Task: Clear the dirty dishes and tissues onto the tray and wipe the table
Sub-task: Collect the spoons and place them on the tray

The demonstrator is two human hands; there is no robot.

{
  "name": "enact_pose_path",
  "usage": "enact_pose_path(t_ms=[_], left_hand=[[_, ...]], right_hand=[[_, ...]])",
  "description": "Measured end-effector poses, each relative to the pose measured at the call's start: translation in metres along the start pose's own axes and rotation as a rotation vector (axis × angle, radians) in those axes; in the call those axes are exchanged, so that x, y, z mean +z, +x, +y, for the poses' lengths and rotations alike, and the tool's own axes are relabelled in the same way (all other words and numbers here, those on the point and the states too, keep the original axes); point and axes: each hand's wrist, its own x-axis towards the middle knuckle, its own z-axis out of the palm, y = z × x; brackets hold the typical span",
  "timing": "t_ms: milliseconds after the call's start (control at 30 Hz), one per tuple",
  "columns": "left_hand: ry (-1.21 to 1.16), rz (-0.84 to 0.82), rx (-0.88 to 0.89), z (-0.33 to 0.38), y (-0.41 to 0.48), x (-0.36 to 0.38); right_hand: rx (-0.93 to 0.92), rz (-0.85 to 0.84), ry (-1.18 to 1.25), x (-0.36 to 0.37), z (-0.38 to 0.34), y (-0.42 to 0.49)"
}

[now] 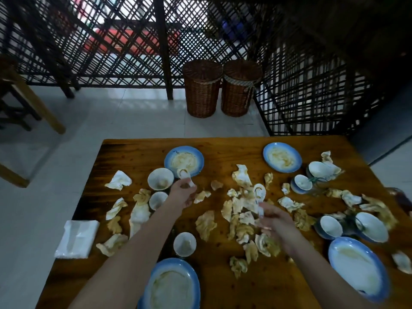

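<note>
Holding a white ceramic spoon [184, 175] by its handle, the left hand [181, 195] sits at centre frame, fingers curled and pinching the handle end, with the spoon's bowl pointing up toward the stained blue-rimmed plate [184, 161] just above it. The right hand [270, 219], a little lower and to the right, pinches a second white spoon [260, 192] the same way; that spoon's bowl rises above the fingertips, over the heap of crumpled, yellow-stained tissues [242, 210] spread across the middle of the wooden table [138, 157]. Motion blur hides the exact finger placement on the right.

Left of the left hand stand two small white bowls [160, 178], one above the other, and a third lies near the bottom centre. Blue-rimmed plates also sit at upper right, lower right and bottom centre. More cups and bowls cluster along the right edge. A folded white cloth [77, 238] rests at the table's left edge. No tray shows in frame. Two wicker baskets [221, 88] stand on the tiled floor beyond the table.
</note>
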Motion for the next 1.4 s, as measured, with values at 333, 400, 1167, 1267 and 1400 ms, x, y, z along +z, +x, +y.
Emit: enact_pose_path(t_ms=[333, 400, 1167, 1267, 1400], left_hand=[[0.225, -0.188, -0.017, -0.044, -0.095, 0.158], [0.228, -0.218, -0.016, -0.059, -0.115, 0.188], [0.499, -0.547, -0.034, -0.17, -0.235, 0.474], [0.517, -0.584, -0.026, -0.176, -0.228, 0.507], [0.512, -0.607, -0.019, -0.174, -0.205, 0.557]], right_hand=[[-0.073, 0.085, 0.135, -0.155, 0.058, -0.069], [-0.059, 0.143, 0.128, -0.186, 0.077, -0.075], [-0.053, 0.438, 0.333, -0.447, 0.153, -0.154], [-0.062, 0.444, 0.355, -0.473, 0.154, -0.147], [-0.046, 0.492, 0.382, -0.516, 0.145, -0.123]])
